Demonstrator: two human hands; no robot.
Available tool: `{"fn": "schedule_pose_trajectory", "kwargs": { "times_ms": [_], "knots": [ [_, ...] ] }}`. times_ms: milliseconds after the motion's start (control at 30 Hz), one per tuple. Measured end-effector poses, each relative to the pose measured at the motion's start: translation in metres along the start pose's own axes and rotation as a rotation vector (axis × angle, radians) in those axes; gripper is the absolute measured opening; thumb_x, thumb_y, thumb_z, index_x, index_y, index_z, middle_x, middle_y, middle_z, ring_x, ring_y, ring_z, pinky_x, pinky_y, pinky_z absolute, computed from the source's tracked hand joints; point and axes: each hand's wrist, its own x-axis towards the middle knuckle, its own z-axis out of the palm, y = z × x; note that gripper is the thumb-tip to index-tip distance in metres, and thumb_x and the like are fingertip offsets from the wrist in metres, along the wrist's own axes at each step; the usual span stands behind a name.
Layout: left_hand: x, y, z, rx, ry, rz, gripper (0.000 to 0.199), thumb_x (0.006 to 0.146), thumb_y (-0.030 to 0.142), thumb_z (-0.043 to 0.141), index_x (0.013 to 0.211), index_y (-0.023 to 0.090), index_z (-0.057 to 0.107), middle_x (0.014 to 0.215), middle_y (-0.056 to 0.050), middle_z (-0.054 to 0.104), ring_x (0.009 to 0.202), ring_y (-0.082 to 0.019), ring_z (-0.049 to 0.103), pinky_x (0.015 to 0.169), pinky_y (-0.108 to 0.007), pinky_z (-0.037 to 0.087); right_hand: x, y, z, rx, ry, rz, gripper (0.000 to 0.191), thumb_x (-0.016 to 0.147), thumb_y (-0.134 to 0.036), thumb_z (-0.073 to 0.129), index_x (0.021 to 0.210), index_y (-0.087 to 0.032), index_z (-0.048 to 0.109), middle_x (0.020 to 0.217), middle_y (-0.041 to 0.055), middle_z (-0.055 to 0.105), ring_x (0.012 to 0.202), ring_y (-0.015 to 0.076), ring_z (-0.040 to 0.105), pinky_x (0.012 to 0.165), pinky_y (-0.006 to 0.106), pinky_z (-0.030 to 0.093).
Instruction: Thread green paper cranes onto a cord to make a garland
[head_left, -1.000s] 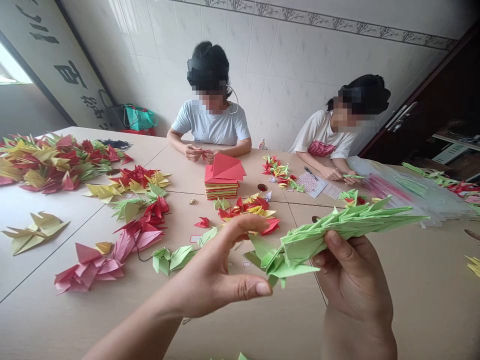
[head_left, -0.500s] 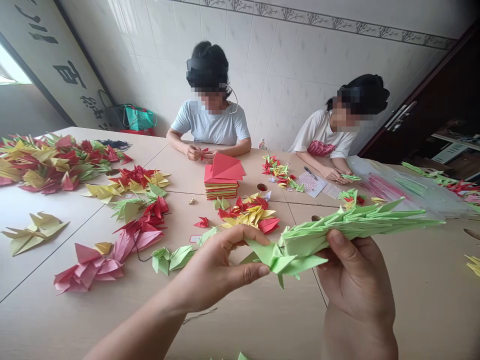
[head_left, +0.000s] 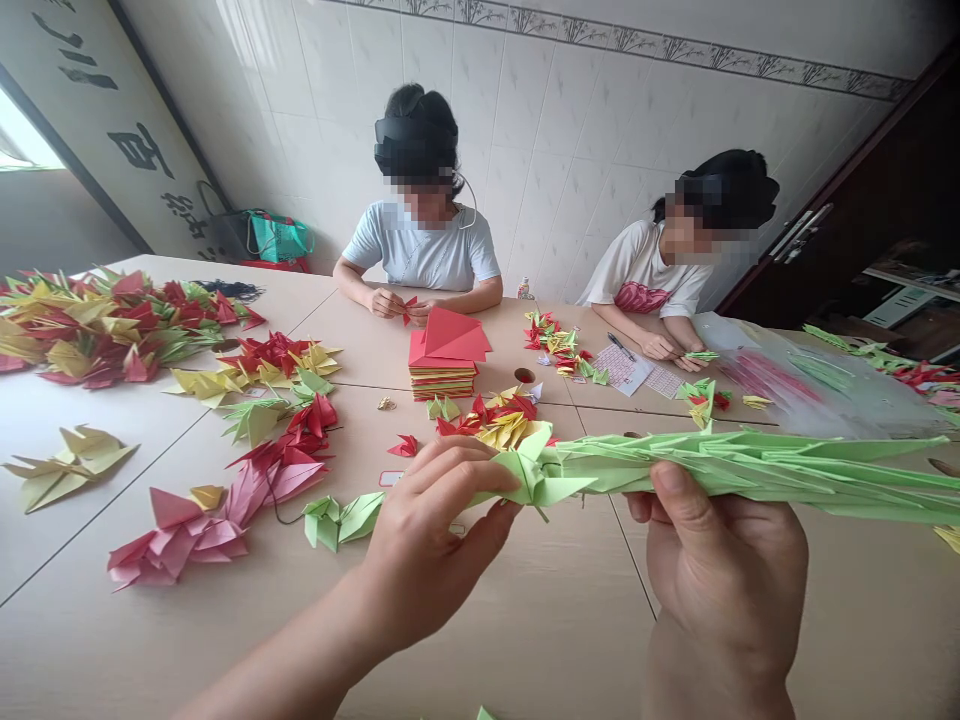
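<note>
Landmark: red-topped paper stack (head_left: pixel 442 378). Green paper strand (head_left: pixel 739 468) held level in the air, nearer the camera than the stack and extending to its right. Right hand (head_left: pixel 724 570): thumb and fingers gripping the strand near mid-length. Left hand (head_left: pixel 435 535): thumb and fingers pinched on the strand's left end; exact contact partly hidden, so finger placement is uncertain. Multicoloured heap (head_left: pixel 112 325) well left of the stack; pink folded pieces (head_left: pixel 187 530) left and nearer. Co-worker in pale blue (head_left: pixel 427 250) behind the stack, holding red paper (head_left: pixel 409 311).
</note>
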Motion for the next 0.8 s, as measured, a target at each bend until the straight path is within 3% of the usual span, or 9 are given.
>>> {"fn": "schedule_pose_trajectory", "kwargs": {
  "times_ms": [133, 267, 400, 500, 700, 800],
  "knots": [
    [-0.001, 0.0, -0.001, 0.013, 0.041, 0.091, 0.02, 0.08, 0.0, 0.063, 0.091, 0.016, 0.062, 0.079, -0.004, 0.067, 0.088, -0.018, 0.062, 0.081, -0.031, 0.053, 0.0, 0.002, -0.001, -0.035, 0.041, 0.035, 0.01, 0.076, -0.023, 0.08, 0.079, -0.021, 0.07, 0.068, -0.001, 0.064, 0.067, 0.0142, 0.059, 0.058, 0.024, 0.052],
    [-0.004, 0.001, 0.0, 0.086, 0.074, 0.226, 0.024, 0.077, -0.004, 0.062, 0.093, 0.013, 0.063, 0.082, -0.006, 0.068, 0.095, -0.02, 0.061, 0.088, -0.034, 0.053, 0.001, 0.002, 0.002, 0.067, -0.078, 0.153, 0.009, 0.082, -0.026, 0.074, 0.091, -0.024, 0.072, 0.087, 0.0034, 0.07, 0.082, 0.0192, 0.065, 0.066, 0.031, 0.057],
    [-0.008, -0.001, 0.003, 0.166, 0.084, 0.33, 0.021, 0.077, -0.004, 0.062, 0.093, 0.01, 0.064, 0.082, -0.008, 0.067, 0.097, -0.021, 0.062, 0.091, -0.039, 0.052, 0.001, 0.002, 0.006, 0.12, -0.145, 0.228, 0.007, 0.086, -0.027, 0.07, 0.092, -0.025, 0.072, 0.089, 0.0034, 0.071, 0.086, 0.0193, 0.067, 0.067, 0.028, 0.058],
    [-0.01, -0.002, 0.003, 0.209, 0.1, 0.346, 0.019, 0.078, -0.002, 0.062, 0.091, 0.011, 0.065, 0.081, -0.008, 0.067, 0.096, -0.021, 0.062, 0.092, -0.04, 0.053, 0.002, 0.001, 0.006, 0.129, -0.143, 0.248, 0.007, 0.085, -0.028, 0.07, 0.092, -0.026, 0.072, 0.087, 0.0035, 0.071, 0.087, 0.021, 0.068, 0.069, 0.031, 0.06],
    [-0.009, -0.001, 0.004, 0.206, 0.111, 0.342, 0.022, 0.077, -0.003, 0.062, 0.093, 0.011, 0.063, 0.084, -0.008, 0.068, 0.092, -0.021, 0.064, 0.092, -0.04, 0.054, 0.002, -0.001, 0.005, 0.143, -0.168, 0.306, 0.01, 0.084, -0.033, 0.07, 0.089, -0.025, 0.072, 0.085, 0.0053, 0.073, 0.076, 0.0241, 0.07, 0.059, 0.035, 0.061],
    [-0.012, -0.004, 0.009, 0.114, 0.107, 0.306, 0.037, 0.076, -0.004, 0.06, 0.109, 0.013, 0.058, 0.087, -0.008, 0.067, 0.09, -0.021, 0.065, 0.089, -0.04, 0.056, -0.001, 0.0, 0.006, 0.142, -0.142, 0.277, 0.009, 0.084, -0.031, 0.071, 0.091, -0.026, 0.071, 0.083, 0.0036, 0.072, 0.075, 0.0221, 0.07, 0.059, 0.033, 0.061]
  ]
}}
